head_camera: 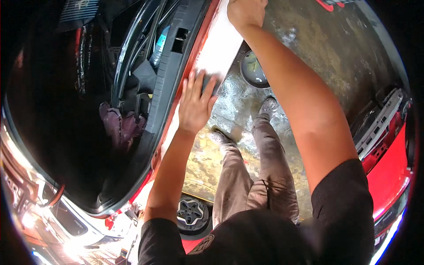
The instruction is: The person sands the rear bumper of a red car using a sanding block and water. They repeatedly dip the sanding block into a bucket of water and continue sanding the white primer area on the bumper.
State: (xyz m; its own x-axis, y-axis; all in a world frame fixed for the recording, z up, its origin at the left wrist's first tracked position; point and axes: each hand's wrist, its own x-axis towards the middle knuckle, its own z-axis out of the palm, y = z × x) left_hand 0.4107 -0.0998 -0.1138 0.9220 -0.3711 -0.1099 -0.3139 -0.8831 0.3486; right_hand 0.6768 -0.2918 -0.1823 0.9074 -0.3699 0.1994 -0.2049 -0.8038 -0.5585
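My left hand (pixel 196 102) lies on the white-looking, brightly lit face of a car body panel (pixel 220 39), fingers spread. Under those fingers is a dark grey pad (pixel 210 84), slightly blurred and pressed against the panel; whether it is sandpaper or a block, I cannot tell. Farther up, at the panel's far end, my right hand (pixel 246 12) is bent at the wrist. Its fingertips are cut off by the frame's top edge, so what they touch is hidden. A reddish edge (pixel 193 54) runs between the panel and black ribbed plastic trim (pixel 162 82).
A round basin of water (pixel 243 68) stands on the wet concrete floor (pixel 228 99) near my feet. Inside the open car lie a plastic bottle (pixel 159 49) and a pinkish cloth (pixel 122 124). A wheel (pixel 191 212) is below; a red car part (pixel 387 165) stands right.
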